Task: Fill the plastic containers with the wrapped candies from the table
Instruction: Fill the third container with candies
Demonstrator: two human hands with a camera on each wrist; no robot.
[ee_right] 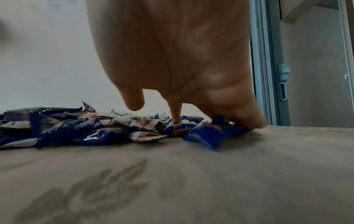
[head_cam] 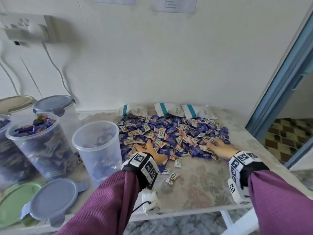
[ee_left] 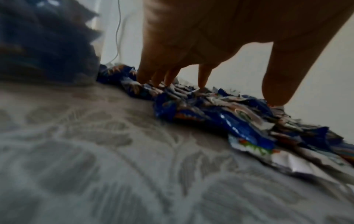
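From the head view, the wrapped candies (head_cam: 171, 138) lie in a wide blue-and-white heap on the patterned table (head_cam: 199, 187), with a few strays near the front edge; the left hand (head_cam: 149, 150) rests palm down on the heap's near left edge, its fingertips partly buried among wrappers; the right hand (head_cam: 220, 147) rests likewise on the near right edge, and both wrists are covered by marker-printed bands; just left of the heap stands an open clear container (head_cam: 97, 150), only partly filled; further left a fuller container (head_cam: 39, 145) is heaped to its rim, and a third (head_cam: 3, 141) is cut off by the frame; two lidded ones stand behind, blurred; loose lids (head_cam: 54, 200) lie at the front left; three white pouches (head_cam: 167, 110) lean along the wall behind the heap.

From the left wrist, the left hand (ee_left: 220, 37) hangs with fingers (ee_left: 204, 75) straight and spread, tips touching the candies (ee_left: 220, 112) without curling round any; a container wall (ee_left: 46, 45) looms dark and blurred at the left.

From the right wrist, the right hand (ee_right: 178, 53) is spread too; one finger (ee_right: 175, 112) touches the candies (ee_right: 91, 128), the thumb hangs free above them, and the far fingers press on a blue wrapper; whether they pinch it is hidden by the palm.
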